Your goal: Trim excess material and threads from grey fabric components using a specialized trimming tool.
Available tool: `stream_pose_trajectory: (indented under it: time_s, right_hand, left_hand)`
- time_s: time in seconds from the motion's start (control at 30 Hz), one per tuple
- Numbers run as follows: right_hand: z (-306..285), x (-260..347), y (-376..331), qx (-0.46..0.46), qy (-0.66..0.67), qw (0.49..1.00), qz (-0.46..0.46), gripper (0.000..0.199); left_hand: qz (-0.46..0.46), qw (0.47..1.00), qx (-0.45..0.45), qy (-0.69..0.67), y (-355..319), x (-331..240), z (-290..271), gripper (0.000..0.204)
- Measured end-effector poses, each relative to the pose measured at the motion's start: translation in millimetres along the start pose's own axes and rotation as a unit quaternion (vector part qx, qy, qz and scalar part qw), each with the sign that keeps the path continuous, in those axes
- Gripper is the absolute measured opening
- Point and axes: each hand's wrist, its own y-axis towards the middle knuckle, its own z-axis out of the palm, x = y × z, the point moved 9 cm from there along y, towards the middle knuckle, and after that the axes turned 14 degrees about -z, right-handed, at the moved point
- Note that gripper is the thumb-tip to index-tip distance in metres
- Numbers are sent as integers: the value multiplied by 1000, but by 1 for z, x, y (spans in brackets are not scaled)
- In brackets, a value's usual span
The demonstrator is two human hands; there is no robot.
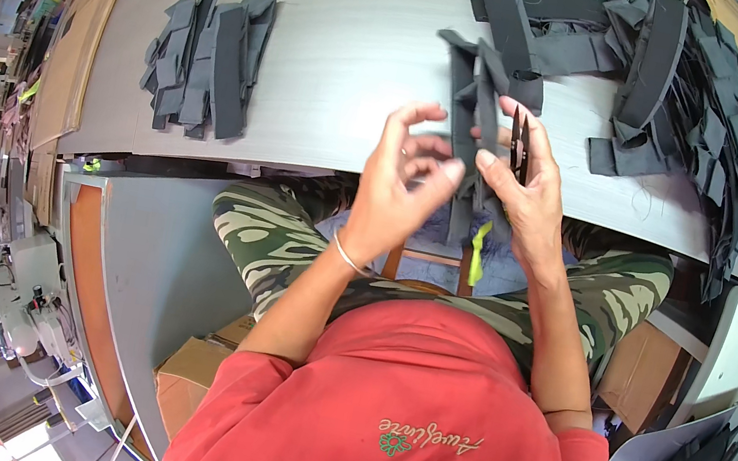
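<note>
While our left hand (403,177) pinched the dark fabric strip (471,110), open snips (519,146) gripped in our right hand (525,194) risked nicking nearby fingers.

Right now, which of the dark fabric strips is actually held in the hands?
The long strip between both hands, hanging over the table edge; the left stack and right heap lie untouched.
</note>
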Motion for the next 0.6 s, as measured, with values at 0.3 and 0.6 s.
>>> stream_pose_trajectory:
  time_s: [0.3,0.6]
  right_hand:
    - [15,2,-8,61,3,998,-28,49]
    - [1,-8,-5,30,-175,984,-11,42]
  left_hand:
    - [-112,993,43,23,35,10,0,52]
    - [-109,991,50,-52,41,6,4,43]
